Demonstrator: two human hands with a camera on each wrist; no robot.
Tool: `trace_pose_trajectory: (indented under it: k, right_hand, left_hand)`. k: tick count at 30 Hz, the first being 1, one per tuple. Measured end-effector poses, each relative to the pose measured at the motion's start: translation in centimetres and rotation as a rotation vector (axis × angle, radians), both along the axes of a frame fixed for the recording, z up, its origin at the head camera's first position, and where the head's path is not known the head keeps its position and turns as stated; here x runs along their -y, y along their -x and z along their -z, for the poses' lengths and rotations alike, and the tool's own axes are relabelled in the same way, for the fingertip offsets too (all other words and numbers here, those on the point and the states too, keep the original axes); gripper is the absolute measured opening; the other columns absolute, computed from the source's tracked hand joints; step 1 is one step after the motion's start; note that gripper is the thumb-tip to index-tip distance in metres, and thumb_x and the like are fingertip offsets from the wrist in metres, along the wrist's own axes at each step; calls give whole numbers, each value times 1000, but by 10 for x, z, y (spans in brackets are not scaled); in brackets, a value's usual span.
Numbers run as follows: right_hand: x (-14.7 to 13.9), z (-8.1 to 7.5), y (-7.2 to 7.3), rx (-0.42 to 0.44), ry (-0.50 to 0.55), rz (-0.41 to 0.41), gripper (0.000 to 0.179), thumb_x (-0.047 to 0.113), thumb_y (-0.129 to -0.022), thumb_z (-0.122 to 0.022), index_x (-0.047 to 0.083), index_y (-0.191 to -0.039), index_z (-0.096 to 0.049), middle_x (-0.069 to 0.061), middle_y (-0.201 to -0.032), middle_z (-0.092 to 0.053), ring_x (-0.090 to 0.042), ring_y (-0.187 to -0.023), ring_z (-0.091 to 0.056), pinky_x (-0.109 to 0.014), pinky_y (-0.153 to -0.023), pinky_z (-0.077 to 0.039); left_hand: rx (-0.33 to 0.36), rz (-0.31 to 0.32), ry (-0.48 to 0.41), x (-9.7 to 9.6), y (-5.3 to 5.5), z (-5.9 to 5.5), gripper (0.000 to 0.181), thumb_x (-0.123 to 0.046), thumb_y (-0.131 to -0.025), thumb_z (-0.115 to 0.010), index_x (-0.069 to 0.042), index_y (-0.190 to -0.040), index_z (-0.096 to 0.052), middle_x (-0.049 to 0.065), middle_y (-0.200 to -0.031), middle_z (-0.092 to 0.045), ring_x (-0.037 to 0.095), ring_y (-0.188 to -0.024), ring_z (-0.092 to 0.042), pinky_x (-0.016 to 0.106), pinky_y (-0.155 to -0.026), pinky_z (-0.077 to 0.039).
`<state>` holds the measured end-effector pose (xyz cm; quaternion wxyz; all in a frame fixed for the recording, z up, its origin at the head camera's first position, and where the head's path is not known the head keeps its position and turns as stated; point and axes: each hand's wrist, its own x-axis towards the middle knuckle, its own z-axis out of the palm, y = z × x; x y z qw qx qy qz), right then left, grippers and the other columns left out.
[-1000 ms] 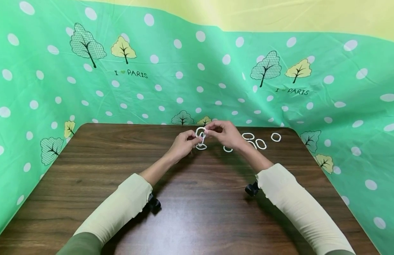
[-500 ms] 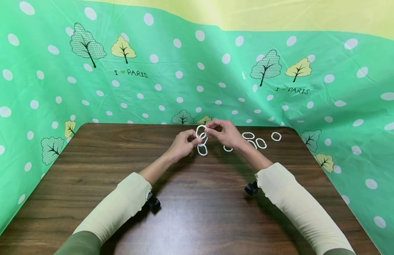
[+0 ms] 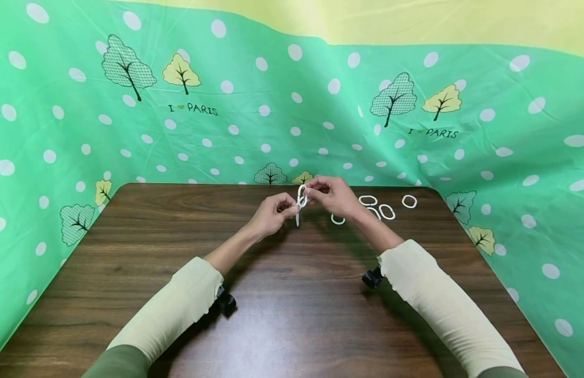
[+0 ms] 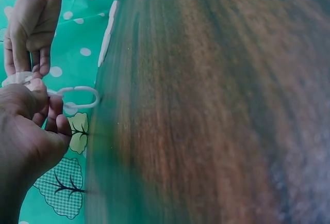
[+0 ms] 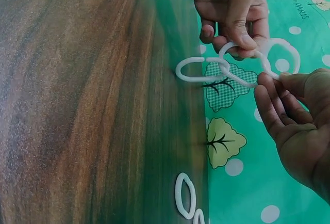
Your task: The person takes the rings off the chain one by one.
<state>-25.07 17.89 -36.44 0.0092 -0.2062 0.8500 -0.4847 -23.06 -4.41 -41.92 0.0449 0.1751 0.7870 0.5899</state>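
Observation:
Near the far edge of the table both hands hold a short chain of white plastic links. My left hand (image 3: pixel 273 215) pinches the middle link (image 5: pixel 238 81) between thumb and fingers. On the other side, my right hand (image 3: pixel 333 198) pinches the upper link (image 5: pixel 297 64), which crosses the middle one; whether the two are fully hooked is hard to tell. A third link (image 5: pixel 188 79) hangs from the middle one, seen edge-on in the head view. In the left wrist view this hanging link (image 4: pixel 96 96) shows beside the left fingers, and much of the rest is hidden.
Several loose white links lie right of the right hand, among them one link (image 3: pixel 382 210) in a cluster and a separate link (image 3: pixel 403 201). The right hand partly covers another link (image 3: pixel 338 223). A green dotted curtain (image 3: pixel 292 142) stands behind the wooden table (image 3: pixel 292 294).
The hanging link has swung and turned from face-on to edge-on. The upper link has also turned to look narrower. Both hands stay nearly in place, still holding the links.

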Motion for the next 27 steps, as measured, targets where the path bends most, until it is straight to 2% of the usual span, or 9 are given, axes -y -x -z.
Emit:
trace_pose_trajectory:
  k: [4, 7, 11, 14, 16, 20, 22, 27]
  right_hand:
    - [-1, -1, 0, 10, 12, -1, 21, 7, -109, -74, -8, -123, -78, -28, -107, -81, -9, -83, -75, -20, -76, -64]
    - [-2, 0, 1, 10, 18, -6, 23, 7, -109, -74, -10, -124, -77, -29, -109, -80, -4, -81, -74, -19, -76, -64]
    - [-5, 0, 1, -1, 10, 10, 22, 9, -109, -75, -8, -124, -79, -28, -107, -81, -14, -84, -77, -19, -75, -62]
    - [-9, -1, 2, -11, -3, 29, 23, 12, -110, -75, -5, -124, -79, -27, -105, -81, -19, -86, -79, -19, -74, -61]
    - [-12, -1, 3, -15, -6, 37, 24, 13, -110, -75, -6, -124, -79, -26, -104, -82, -17, -85, -78, -20, -74, -61]
    - [-19, -1, 6, -9, -2, 58, 24, 13, -110, -76, -6, -123, -79, -27, -104, -82, -8, -81, -76, -21, -75, -62]
    - [-23, 0, 8, 0, -3, 75, 22, 13, -109, -76, -5, -122, -79, -26, -103, -82, -11, -82, -77, -21, -75, -63]
    - [-32, 1, 11, 15, -48, 121, 23, 16, -110, -75, -3, -122, -81, -25, -102, -82, -14, -82, -77, -21, -74, -61]
  left_hand:
    - [10, -7, -16, 0, 0, 1, 8, -7, -109, -73, 0, -109, -72, 17, -97, -72, 36, -85, -62, 24, -63, -48]
    - [9, -24, -18, 0, 0, 1, 8, -7, -109, -73, 1, -110, -73, 15, -96, -71, 36, -86, -64, 25, -63, -50]
    - [6, -45, -20, 0, 0, 1, 8, -8, -109, -74, 0, -109, -74, 11, -92, -70, 39, -86, -65, 26, -62, -51]
    - [1, -54, -27, 1, 0, 1, 10, -9, -109, -74, 0, -109, -74, 14, -93, -71, 43, -86, -65, 27, -60, -51]
    - [0, -59, -31, 2, 1, 1, 10, -10, -109, -74, 0, -109, -74, 15, -93, -72, 45, -86, -65, 28, -60, -51]
    - [0, -69, -40, 2, 1, 1, 10, -9, -109, -74, 1, -109, -74, 8, -89, -69, 48, -90, -65, 26, -61, -50]
    - [-1, -73, -41, 2, 1, 1, 10, -9, -109, -74, 1, -109, -74, 6, -88, -68, 48, -92, -65, 25, -62, -50]
    - [-18, -78, -34, 2, 1, 1, 11, -7, -109, -73, 3, -113, -74, 13, -91, -72, 46, -95, -66, 22, -66, -49]
